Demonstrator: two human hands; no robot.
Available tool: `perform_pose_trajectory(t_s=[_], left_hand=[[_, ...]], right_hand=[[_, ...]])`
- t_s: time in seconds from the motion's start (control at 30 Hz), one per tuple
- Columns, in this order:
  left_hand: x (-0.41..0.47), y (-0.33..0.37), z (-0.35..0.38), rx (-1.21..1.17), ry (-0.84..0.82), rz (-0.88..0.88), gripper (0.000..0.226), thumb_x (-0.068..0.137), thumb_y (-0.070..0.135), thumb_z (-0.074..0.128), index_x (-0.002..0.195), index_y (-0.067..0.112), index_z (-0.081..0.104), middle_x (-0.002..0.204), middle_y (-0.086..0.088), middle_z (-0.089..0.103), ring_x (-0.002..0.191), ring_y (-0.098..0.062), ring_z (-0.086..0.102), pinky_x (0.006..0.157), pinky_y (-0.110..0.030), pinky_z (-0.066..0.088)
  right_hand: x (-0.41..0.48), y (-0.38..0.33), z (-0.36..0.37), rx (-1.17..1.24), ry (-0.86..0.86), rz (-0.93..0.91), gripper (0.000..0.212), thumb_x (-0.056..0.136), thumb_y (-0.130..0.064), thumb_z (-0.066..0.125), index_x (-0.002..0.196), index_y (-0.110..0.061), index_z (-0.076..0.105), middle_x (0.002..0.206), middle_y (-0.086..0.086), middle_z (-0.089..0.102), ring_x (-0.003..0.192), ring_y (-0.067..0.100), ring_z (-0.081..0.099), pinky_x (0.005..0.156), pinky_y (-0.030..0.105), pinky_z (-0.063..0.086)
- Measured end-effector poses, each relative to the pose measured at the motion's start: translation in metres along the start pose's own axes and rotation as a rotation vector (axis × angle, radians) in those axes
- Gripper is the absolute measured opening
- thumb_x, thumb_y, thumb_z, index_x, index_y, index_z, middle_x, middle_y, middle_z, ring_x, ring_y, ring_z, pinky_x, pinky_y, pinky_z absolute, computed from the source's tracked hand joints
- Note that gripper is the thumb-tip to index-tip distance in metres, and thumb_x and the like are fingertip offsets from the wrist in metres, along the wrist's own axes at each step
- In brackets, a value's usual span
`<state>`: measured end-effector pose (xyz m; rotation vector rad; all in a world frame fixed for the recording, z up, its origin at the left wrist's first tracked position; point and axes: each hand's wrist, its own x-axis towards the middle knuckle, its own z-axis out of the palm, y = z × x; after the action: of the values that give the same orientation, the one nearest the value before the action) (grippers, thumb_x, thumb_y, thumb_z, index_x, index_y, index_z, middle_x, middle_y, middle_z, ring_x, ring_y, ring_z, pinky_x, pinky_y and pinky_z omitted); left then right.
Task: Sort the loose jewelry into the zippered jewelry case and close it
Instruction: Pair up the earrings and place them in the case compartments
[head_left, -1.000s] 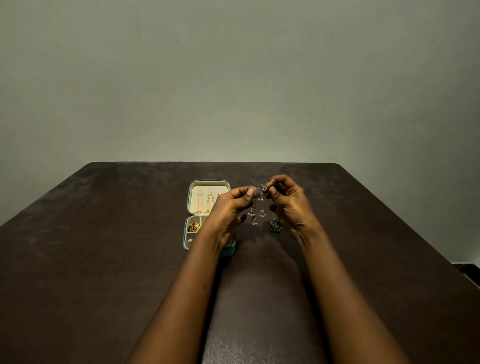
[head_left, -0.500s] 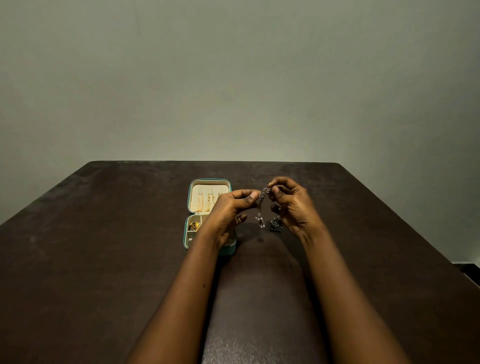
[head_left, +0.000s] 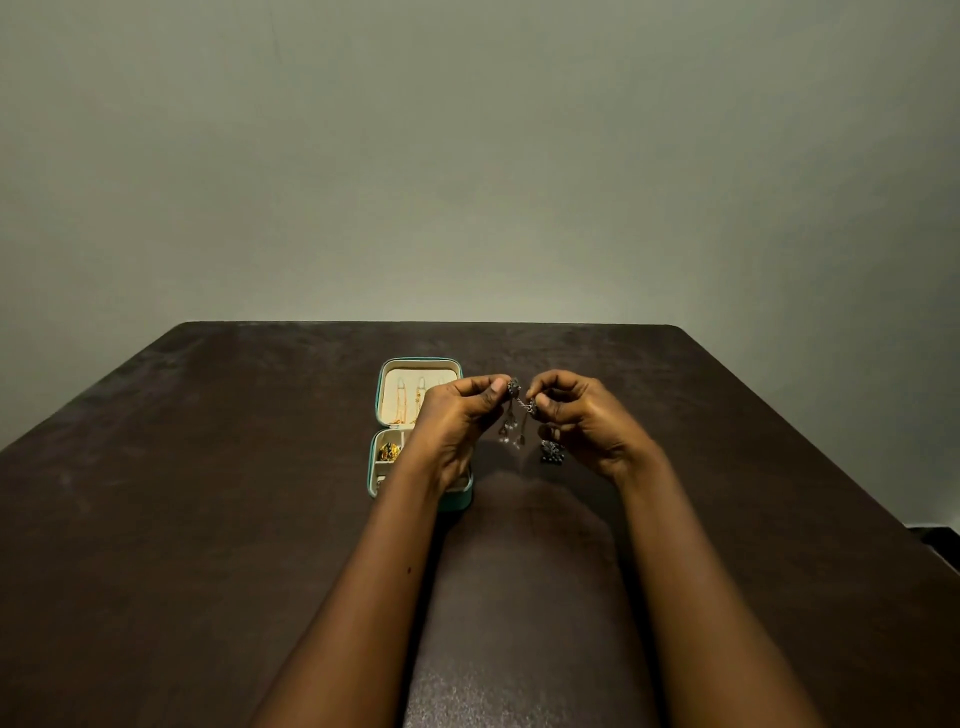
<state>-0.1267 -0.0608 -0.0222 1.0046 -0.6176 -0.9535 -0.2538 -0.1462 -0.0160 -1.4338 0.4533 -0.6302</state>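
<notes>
Your left hand is raised just above the worktop, with its thumb and curled fingers pinching the dark, round top of a silver earring. The earring's thin dangles hang down between your two hands. Your right hand faces it, close by, and its fingertips are pinched on a tiny metal part at the earring's back, though that part is too small to make out. A second dark, clustered earring lies loose on the worktop, just below your right hand's curled fingers. The teal jewelry case sits open and flat on the worktop, partly under your left hand and wrist, with its lid folded away from you. Long gold earrings hang on the cream lining of the lid, and a gold piece rests in the near-left compartment of the base. A plain grey-green wall rises behind the far edge of the worktop.
</notes>
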Motion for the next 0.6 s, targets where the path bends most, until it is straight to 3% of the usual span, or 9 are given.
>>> perform_pose_trajectory(t_s=[0.17,0.3,0.47,0.6], left_hand=[[-0.0001,0.0001,0.0012,0.009,0.022,-0.028,0.014,0.086,-0.005,0.054,0.079,0.002,0.064,0.059,0.002,0.068,0.068,-0.009,0.062,0.071,-0.017,0.052],[-0.0012,-0.0003,0.0014,0.020,-0.001,-0.048,0.012,0.086,-0.004,0.055,0.081,0.001,0.065,0.061,0.001,0.068,0.066,-0.010,0.063,0.074,-0.022,0.053],[-0.0017,0.0012,0.0024,0.003,-0.031,-0.037,0.009,0.088,0.002,0.055,0.085,0.004,0.064,0.057,0.004,0.066,0.058,-0.005,0.062,0.068,-0.018,0.051],[-0.0030,0.0034,0.0013,-0.094,-0.025,-0.035,0.010,0.088,0.006,0.056,0.086,0.011,0.064,0.064,0.004,0.068,0.063,-0.006,0.062,0.068,-0.022,0.050]], right_hand=[[0.0006,-0.0012,0.0016,0.222,0.014,-0.051,0.030,0.088,0.010,0.043,0.075,-0.013,0.058,0.062,-0.009,0.060,0.053,0.000,0.053,0.048,0.018,0.041],[-0.0007,-0.0039,0.0009,0.355,0.063,-0.070,0.045,0.088,0.006,0.044,0.061,-0.021,0.067,0.070,-0.002,0.061,0.061,0.007,0.055,0.048,0.022,0.048],[-0.0010,-0.0046,0.0029,0.378,0.105,-0.083,0.027,0.091,0.000,0.043,0.077,-0.018,0.058,0.072,-0.002,0.066,0.066,0.011,0.061,0.058,0.026,0.045],[-0.0019,-0.0081,0.0073,0.319,0.168,-0.112,0.021,0.093,-0.004,0.045,0.082,-0.018,0.056,0.069,-0.004,0.070,0.069,0.007,0.060,0.060,0.026,0.037]])
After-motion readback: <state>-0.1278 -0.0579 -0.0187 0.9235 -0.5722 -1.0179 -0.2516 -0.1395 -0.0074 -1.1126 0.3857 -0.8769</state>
